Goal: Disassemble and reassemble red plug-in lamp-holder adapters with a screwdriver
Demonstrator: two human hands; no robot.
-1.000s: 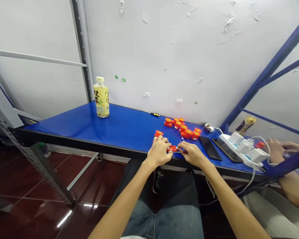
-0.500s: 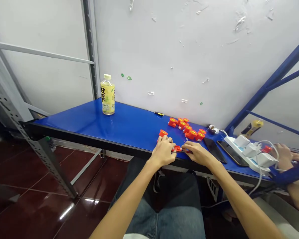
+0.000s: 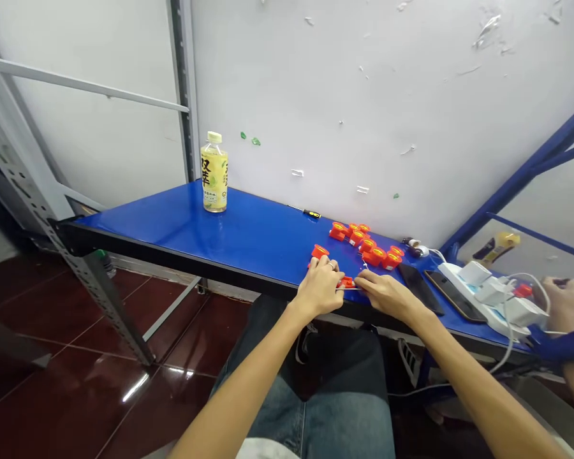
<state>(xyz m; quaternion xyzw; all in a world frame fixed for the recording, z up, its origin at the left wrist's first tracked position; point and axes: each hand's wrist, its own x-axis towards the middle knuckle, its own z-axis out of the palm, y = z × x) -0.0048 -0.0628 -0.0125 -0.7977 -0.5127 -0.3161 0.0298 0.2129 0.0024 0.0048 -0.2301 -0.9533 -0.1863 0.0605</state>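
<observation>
My left hand (image 3: 319, 288) pinches a small red plastic part (image 3: 345, 282) at the table's front edge, its fingers partly hiding the part. My right hand (image 3: 385, 296) comes in from the right, its fingertips on a thin white wire (image 3: 349, 288) that runs into the red part. Just beyond my left hand stands a red cup-shaped plastic piece (image 3: 320, 252). Several similar red pieces (image 3: 366, 247) lie clustered farther back, with fine wires among them.
The blue table top (image 3: 249, 233) has a black front edge. On it stand a bottle of yellow drink (image 3: 214, 173), a small screwdriver (image 3: 310, 213), dark phones (image 3: 452, 296) and a white power strip with chargers (image 3: 490, 294). A co-worker's hand (image 3: 562, 305) works at the far right.
The whole scene has shifted right and slightly up in view as my head turned. My hands stay together on the red part. The co-worker's hand has shifted slightly.
</observation>
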